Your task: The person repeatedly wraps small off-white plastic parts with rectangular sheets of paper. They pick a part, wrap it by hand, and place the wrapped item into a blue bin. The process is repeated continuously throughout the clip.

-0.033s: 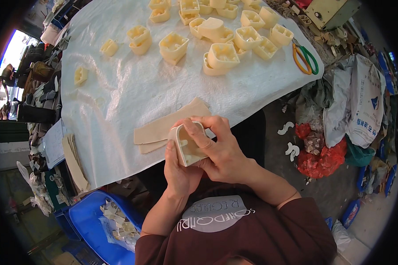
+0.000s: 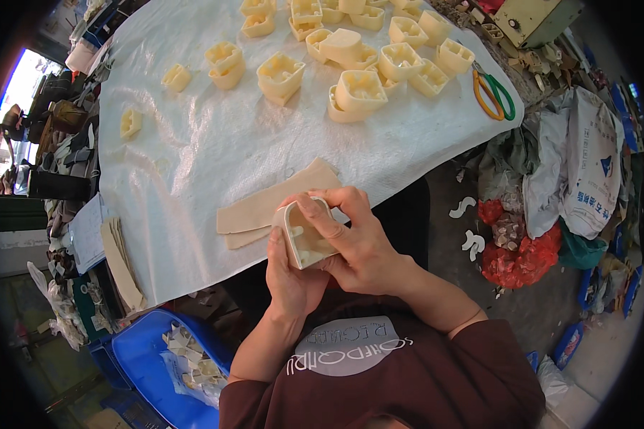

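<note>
A hollow cream plastic shoe heel [image 2: 312, 252] is held between both hands near the front edge of the table, its open side facing up toward me. My left hand [image 2: 288, 275] cups it from the left and below, thumb along its outer wall. Over its far rim curl the fingers of my right hand [image 2: 358, 239], which grips it from the right and hides part of the wall. Just beyond the hands, flat beige strips [image 2: 265, 200] overlap on the table. The held heel's outer side looks beige like them.
Many similar cream heels [image 2: 361, 91] stand on the white sheet-covered table [image 2: 193, 157] toward the far side. Scissors [image 2: 492, 93] with orange and green handles lie at its right edge. More strips [image 2: 122, 264] lie at left. A blue bin [image 2: 139, 357] holds scraps; bags [image 2: 590, 171] stand right.
</note>
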### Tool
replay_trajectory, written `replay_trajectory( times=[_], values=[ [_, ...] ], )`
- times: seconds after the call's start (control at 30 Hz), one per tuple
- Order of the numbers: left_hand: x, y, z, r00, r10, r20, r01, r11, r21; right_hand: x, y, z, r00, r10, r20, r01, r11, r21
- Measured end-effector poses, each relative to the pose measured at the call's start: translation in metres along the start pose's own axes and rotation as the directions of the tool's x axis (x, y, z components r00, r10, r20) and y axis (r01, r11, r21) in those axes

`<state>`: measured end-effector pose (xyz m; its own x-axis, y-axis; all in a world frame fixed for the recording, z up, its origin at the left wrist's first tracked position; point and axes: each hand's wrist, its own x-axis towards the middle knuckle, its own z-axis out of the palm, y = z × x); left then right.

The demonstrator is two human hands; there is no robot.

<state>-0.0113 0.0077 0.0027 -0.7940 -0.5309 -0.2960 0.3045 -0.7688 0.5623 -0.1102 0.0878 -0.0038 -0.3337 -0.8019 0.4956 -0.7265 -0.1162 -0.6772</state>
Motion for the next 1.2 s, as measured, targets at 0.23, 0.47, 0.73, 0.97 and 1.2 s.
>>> replay_trajectory(
  times=[0.23,0.47,0.73,0.97,1.2],
  values=[
    [0.006,0.003,-0.008,0.959,-0.041,0.281,0.090,0.982,-0.166,-0.002,-0.001,-0.002,0.966,0.220,0.138,-0.252,0.666,0.702],
    [0.003,-0.003,0.005,0.988,-0.049,0.145,0.083,0.968,-0.237,-0.003,0.009,0.008,0.981,0.195,0.000,-0.142,0.717,0.682],
    [0.006,0.001,-0.004,0.961,-0.049,0.273,0.103,0.977,-0.188,-0.006,0.015,-0.001,0.927,0.315,0.206,-0.331,0.423,0.844],
    [0.003,0.012,0.008,0.978,0.156,0.141,-0.207,0.832,0.514,0.021,0.000,-0.018,0.984,-0.156,0.085,0.162,0.984,-0.076],
    [0.005,0.009,-0.012,0.949,0.187,0.254,-0.303,0.762,0.572,0.002,0.008,-0.008,0.956,0.290,0.056,-0.247,0.681,0.689]
  ],
)
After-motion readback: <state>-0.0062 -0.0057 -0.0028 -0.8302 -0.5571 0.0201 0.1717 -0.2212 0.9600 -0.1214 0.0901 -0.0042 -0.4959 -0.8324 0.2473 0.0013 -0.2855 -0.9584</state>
